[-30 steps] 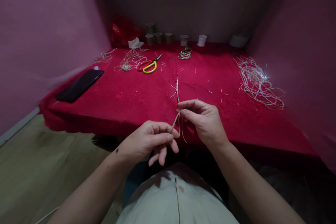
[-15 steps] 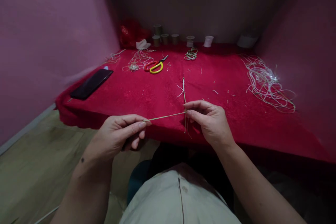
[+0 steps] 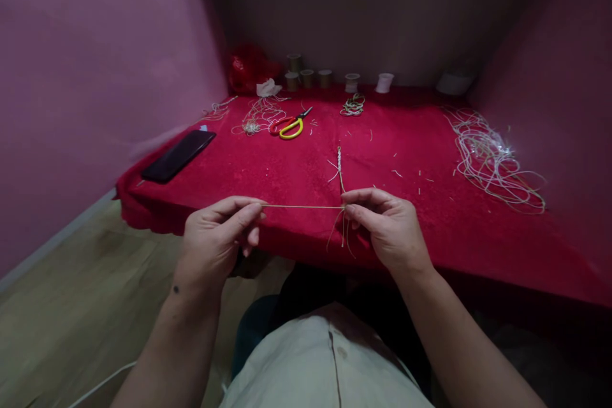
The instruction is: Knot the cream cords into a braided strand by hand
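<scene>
A thin yellowish cord [image 3: 303, 206] runs taut and nearly level between my two hands. Its left end is pinched between the thumb and forefinger of my left hand [image 3: 222, 229], above the table's front edge. My right hand [image 3: 392, 220] pinches the cords where they meet, at the lower end of a pale knotted cord piece [image 3: 339, 159]. That piece stretches away from me over the red cloth, with short loose strands sticking out near its middle. Several thin cord ends [image 3: 343, 236] dangle below my right fingertips. The exact spot gripped is hidden by the fingers.
Scissors [image 3: 291, 127] with red and yellow handles lie beyond my hands, near a black phone [image 3: 179, 156]. Tangled cords [image 3: 495, 159] spread at the right. Thread spools [image 3: 325, 79] and a red plastic bag [image 3: 251, 69] stand at the back of the red tablecloth [image 3: 287, 166]. Cord clippings are scattered about.
The cord between my hands has gone from slanting to nearly level as my left hand rose slightly. Another loose strand now hangs below my right hand. The whole view has shifted a little.
</scene>
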`<control>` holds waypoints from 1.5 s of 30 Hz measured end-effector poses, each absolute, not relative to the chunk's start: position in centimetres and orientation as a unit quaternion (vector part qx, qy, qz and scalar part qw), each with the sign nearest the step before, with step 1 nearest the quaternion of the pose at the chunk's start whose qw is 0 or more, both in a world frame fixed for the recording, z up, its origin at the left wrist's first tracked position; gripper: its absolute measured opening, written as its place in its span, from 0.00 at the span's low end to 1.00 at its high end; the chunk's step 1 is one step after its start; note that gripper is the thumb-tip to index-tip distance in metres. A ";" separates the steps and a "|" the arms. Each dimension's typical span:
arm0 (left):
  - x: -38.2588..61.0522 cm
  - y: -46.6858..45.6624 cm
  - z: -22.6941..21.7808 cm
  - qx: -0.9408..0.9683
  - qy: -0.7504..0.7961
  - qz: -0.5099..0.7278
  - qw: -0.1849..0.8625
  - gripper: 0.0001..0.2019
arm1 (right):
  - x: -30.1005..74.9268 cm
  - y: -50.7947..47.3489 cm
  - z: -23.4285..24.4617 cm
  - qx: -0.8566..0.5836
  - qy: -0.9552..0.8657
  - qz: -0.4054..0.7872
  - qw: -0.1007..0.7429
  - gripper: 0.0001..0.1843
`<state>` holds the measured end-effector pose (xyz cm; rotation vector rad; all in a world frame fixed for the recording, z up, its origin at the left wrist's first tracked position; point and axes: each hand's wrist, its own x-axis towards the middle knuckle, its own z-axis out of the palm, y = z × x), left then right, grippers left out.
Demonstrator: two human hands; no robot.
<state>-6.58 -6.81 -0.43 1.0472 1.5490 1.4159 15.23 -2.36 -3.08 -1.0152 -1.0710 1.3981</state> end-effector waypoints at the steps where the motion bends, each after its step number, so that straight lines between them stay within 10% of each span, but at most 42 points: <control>1: -6.7 -6.7 -0.7 0.406 0.598 0.573 0.386 0.06 | 15.3 -2.3 -3.0 -0.424 -0.450 0.582 0.528 0.07; 10: -4.3 -5.7 -0.8 0.463 0.580 0.609 0.279 0.08 | 15.2 -2.2 -2.5 -0.422 -0.444 0.589 0.527 0.07; 19: 0.1 -4.2 -0.6 0.524 0.514 0.391 0.555 0.12 | 15.5 -2.2 -2.9 -0.406 -0.439 0.608 0.523 0.09; 45: 0.8 -3.5 -0.3 0.531 0.521 0.350 0.570 0.10 | 15.6 -2.3 -2.8 -0.367 -0.449 0.615 0.535 0.13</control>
